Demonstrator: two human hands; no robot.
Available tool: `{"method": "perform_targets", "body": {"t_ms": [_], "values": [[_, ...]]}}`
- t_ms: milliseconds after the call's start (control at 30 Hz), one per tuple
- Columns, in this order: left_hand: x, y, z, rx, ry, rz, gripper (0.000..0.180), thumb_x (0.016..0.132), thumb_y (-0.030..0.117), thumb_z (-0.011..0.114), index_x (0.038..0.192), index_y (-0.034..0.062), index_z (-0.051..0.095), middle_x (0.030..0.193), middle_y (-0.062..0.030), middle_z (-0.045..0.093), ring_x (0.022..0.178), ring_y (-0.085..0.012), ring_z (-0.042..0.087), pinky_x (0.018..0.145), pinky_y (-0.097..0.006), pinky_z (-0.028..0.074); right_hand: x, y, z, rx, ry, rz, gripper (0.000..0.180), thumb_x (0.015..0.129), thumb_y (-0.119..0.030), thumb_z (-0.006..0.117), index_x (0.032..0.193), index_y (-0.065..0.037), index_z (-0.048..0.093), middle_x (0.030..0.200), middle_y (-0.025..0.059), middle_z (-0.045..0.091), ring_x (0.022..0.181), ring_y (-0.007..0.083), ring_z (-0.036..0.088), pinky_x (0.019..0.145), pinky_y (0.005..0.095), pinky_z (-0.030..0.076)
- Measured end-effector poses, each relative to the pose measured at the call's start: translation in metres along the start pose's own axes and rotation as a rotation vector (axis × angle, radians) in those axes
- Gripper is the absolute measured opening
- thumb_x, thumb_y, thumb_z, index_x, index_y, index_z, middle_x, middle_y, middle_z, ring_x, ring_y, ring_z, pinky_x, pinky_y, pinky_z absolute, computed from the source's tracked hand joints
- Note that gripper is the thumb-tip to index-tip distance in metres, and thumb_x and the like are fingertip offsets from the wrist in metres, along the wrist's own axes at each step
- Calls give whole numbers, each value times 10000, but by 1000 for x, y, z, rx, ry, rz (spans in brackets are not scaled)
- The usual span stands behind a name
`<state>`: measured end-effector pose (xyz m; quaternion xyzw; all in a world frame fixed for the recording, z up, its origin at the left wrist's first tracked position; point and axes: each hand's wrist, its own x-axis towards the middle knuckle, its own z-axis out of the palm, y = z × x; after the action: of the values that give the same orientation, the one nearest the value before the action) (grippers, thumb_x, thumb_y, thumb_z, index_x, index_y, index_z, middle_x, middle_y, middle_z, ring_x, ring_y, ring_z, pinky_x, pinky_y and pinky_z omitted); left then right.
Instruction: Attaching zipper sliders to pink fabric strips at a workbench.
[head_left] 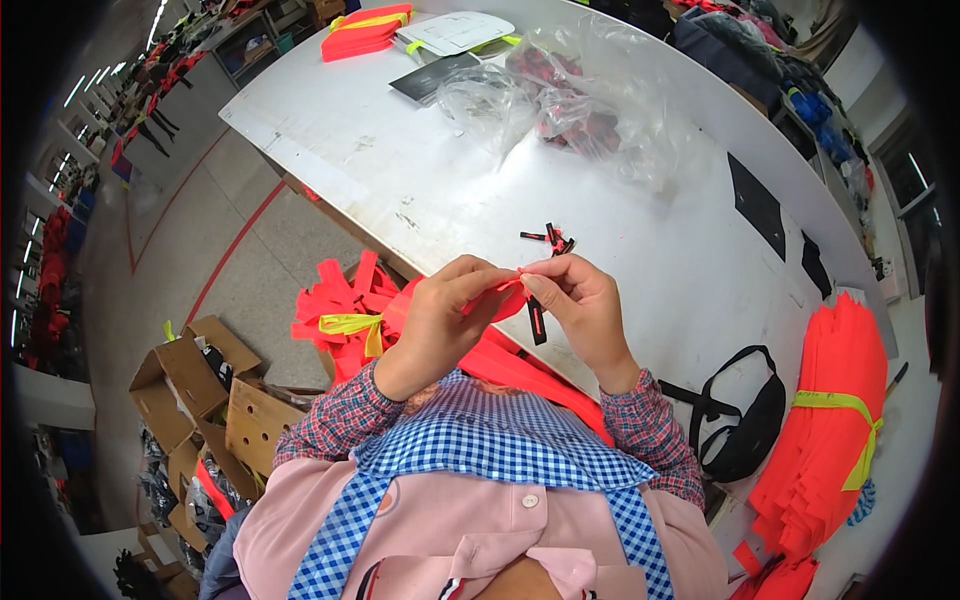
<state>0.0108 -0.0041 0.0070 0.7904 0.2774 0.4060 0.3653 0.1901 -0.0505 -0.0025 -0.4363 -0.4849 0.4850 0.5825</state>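
Observation:
My left hand [445,310] is closed, its thumb and fingers pinching a red-orange fabric strip [512,300]. The fingertips of my right hand [585,310] meet them at the strip's edge, also in a pinch. Just below my right thumb hangs a narrow black tab [537,322] with a red stripe; how it is joined to the strip is hidden. Slightly beyond my hands, several similar black tabs [555,241] lie in a small heap on the white table [400,170]. A bundle of red-orange strips [345,305] with a yellow tie sits left of my left hand.
Clear plastic bags [600,110] with dark red pieces lie on the far side, near a stack of orange pieces [365,35]. To the right are a black strapped item [745,430] and a large tied orange bundle [830,410]. Cardboard boxes [185,380] stand on the left floor.

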Motion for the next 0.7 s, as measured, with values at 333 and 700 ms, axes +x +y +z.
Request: {"method": "perform_targets", "body": {"t_ms": [333,700], "values": [[2,-4,0,-232,32,-178,178,840,-20,657,1016,-4,676,900,-67,651,781,-142,634,717,-249,507,3,4,7,-231,121,-119,167,889,-102,663,1019,2,667,828,36,674,749,81,620,668,210,504],[8,-14,-12,-1012,-18,-597,235,875,48,652,1106,6,643,1037,-69,655,912,-116,618,825,-252,510,1,18,0,246,-138,-66,113,901,-99,648,959,-2,639,874,7,620,806,61,562,733,206,456]]}}
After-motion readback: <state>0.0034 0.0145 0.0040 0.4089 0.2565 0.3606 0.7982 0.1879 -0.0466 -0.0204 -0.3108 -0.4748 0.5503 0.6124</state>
